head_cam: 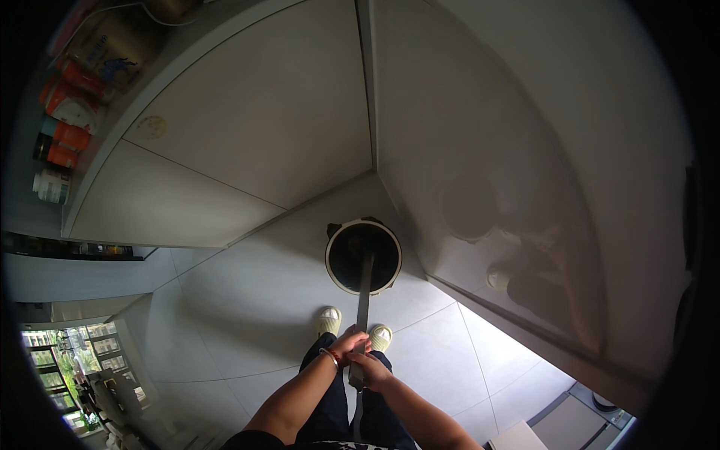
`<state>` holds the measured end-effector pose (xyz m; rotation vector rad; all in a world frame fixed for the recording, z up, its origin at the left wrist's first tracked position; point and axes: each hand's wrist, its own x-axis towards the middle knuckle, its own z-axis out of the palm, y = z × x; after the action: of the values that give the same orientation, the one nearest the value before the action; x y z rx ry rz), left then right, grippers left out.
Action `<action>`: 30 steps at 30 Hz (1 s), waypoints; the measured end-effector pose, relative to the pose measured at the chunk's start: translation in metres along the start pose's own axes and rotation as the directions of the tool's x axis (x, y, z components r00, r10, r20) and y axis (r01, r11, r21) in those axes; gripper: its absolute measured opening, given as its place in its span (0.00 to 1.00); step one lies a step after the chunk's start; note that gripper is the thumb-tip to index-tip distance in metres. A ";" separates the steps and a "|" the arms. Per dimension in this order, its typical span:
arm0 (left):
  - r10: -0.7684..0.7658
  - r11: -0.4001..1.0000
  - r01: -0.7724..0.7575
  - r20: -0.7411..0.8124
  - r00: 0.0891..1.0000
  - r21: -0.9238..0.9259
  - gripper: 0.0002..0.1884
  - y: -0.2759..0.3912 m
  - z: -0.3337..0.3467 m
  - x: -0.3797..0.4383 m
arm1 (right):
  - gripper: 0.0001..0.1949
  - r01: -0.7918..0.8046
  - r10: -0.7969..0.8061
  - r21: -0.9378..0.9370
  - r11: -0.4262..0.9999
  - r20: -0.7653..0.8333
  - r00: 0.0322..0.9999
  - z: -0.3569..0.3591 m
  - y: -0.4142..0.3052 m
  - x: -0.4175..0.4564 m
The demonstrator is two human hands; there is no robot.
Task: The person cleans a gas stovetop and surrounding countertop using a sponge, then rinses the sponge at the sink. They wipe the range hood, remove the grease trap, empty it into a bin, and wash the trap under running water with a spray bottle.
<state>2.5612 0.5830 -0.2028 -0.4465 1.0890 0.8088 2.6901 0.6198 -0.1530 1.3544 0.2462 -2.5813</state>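
A long, flat grey strip or bar [364,292] runs from my hands down into a round bin with a light rim [326,259] and a dark inside. My left hand [350,344], with a bracelet and a red cord at its wrist, is closed around the bar above my right hand in the picture. My right hand [372,370] grips the bar's wider near end. Dark bag material sticks out around the bin's rim. What the bar's far end touches inside the bin is too dark to tell.
Pale cabinet doors [242,118] stand at the left, below a counter with bottles and packages [73,107]. A glossy panel [478,140] rises close to the bin on the right. My slippers [329,320] are on the tiled floor [253,326] near the bin.
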 end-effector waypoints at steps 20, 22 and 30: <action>0.362 0.756 0.214 0.667 0.651 -0.619 0.38 -0.003 -0.062 -0.079 | 0.20 0.116 -0.160 -0.185 0.976 -0.245 0.956 -0.040 -0.035 -0.001; 0.372 0.739 0.217 0.656 0.657 -0.637 0.39 -0.010 -0.064 -0.101 | 0.21 0.180 -0.202 -0.125 0.976 -0.194 0.960 -0.053 -0.045 0.007; 0.395 0.721 0.274 0.702 0.593 -0.637 0.42 -0.043 -0.076 -0.187 | 0.19 0.462 -0.449 -0.010 0.887 -0.263 0.854 -0.037 -0.099 0.034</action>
<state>2.5055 0.4369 -0.0674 -0.5723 -0.1422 1.3275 2.6747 0.7203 -0.1972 1.8488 0.6168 -2.7812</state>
